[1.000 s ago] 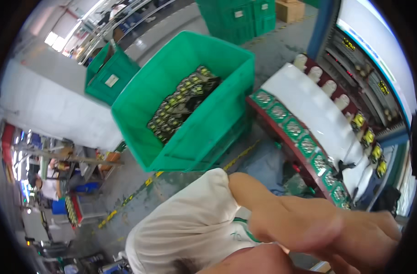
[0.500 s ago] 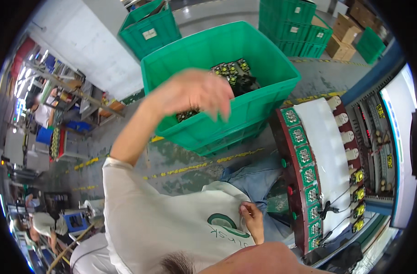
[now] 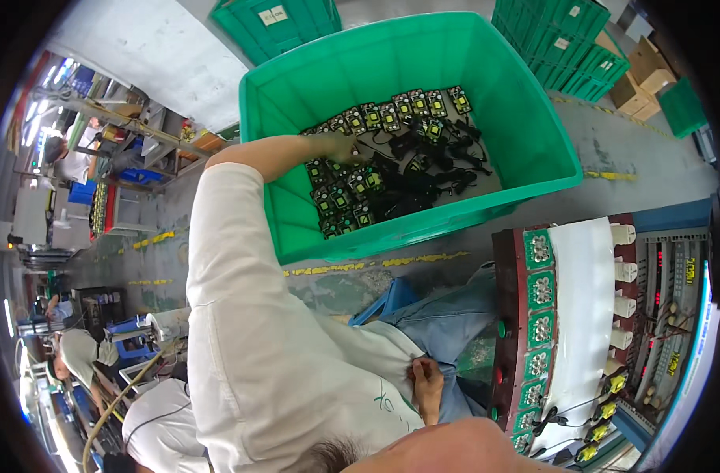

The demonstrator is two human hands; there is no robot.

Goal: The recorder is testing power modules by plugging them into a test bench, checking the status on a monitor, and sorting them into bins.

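Note:
My left hand (image 3: pixel 338 147) reaches down inside a large green bin (image 3: pixel 525 150), over rows of small circuit boards (image 3: pixel 354 120) with yellow components. Its fingers are blurred and partly hidden among the boards, so any hold is unclear. Black cords (image 3: pixel 446 181) lie tangled beside the boards in the bin. My right hand (image 3: pixel 427 386) rests low near my lap, at the hem of my white shirt (image 3: pixel 352 347). Its fingers are curled together, and whatever is between them is too small to make out.
To my right stands a dark red fixture (image 3: pixel 511 315) with green square contact plates, red and green buttons and a white panel (image 3: pixel 580 307). Several boards (image 3: pixel 608 410) sit along its near right side. Stacked green crates (image 3: pixel 549 39) and cardboard boxes (image 3: pixel 640 79) stand behind. Other people work at left.
My left hand has dropped from above the bin's near rim down among the boards. The view has shifted, showing more of the bin's inside. My right hand stays by the shirt hem.

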